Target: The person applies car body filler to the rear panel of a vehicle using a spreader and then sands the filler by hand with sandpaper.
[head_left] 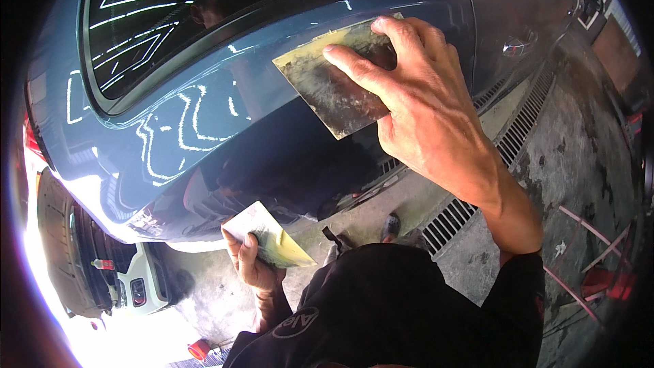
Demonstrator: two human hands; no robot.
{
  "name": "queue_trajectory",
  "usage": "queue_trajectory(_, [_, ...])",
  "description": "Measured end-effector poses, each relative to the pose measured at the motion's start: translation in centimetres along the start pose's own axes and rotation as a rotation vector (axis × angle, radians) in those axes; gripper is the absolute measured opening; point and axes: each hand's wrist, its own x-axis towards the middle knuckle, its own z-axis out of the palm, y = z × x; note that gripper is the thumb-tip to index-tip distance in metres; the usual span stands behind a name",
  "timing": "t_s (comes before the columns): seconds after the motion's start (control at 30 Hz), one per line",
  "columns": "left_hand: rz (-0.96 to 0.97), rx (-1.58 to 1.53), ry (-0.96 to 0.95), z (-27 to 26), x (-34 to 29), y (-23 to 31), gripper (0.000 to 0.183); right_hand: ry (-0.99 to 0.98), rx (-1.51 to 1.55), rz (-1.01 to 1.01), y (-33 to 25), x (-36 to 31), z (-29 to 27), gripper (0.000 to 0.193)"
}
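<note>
Right forearm rises from the lower right edge; the right hand (432, 105) is extended over the blue car (255, 95), back of the hand upward, thumb pointing left. Left hand (252, 267) is held lower and nearer the body, beside the car's lower edge. The right fingers are closed on a dark-smeared plate (340, 88), thumb and index finger laid on its upper face; the plate projects left from the hand, over the side panel below the window (204, 10). Whether it contacts the paint cannot be told. The left fingers are closed on a pale plate (253, 221), thumb on the near face, other fingers behind; yellow material covers its lower right part. Lettering within a pale oval is visible on the black shirt (402, 300).
</note>
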Motion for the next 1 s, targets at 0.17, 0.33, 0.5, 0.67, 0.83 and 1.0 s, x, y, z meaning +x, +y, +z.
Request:
queue_trajectory(0.17, [-0.022,0.017,-0.047,-0.3,0.2,0.3,0.056,-0.052,0.023,-0.015,-0.2,-1.2,0.3,0.062])
queue_trajectory(0.33, [-0.021,0.026,-0.036,0.1,0.3,0.3,0.056,-0.042,0.047,0.06,-0.4,-3.1,1.6,0.098])
queue_trajectory(0.5, [-0.008,0.028,0.011,-0.1,0.1,0.2,0.056,-0.062,0.063,0.026,-0.3,-3.9,2.2,0.079])
queue_trajectory(0.67, [-0.013,0.047,-0.003,0.0,-0.1,0.5,0.053,-0.098,0.064,0.052,-0.7,-4.6,1.2,0.073])
queue_trajectory(0.83, [-0.023,0.016,0.032,0.3,-0.6,0.5,0.051,-0.074,0.025,0.036,-0.9,-3.0,-0.6,0.062])
queue_trajectory(1.0, [-0.004,0.011,0.044,0.0,-0.6,0.5,0.048,-0.013,0.005,0.058,-0.6,-0.9,-0.5,0.088])
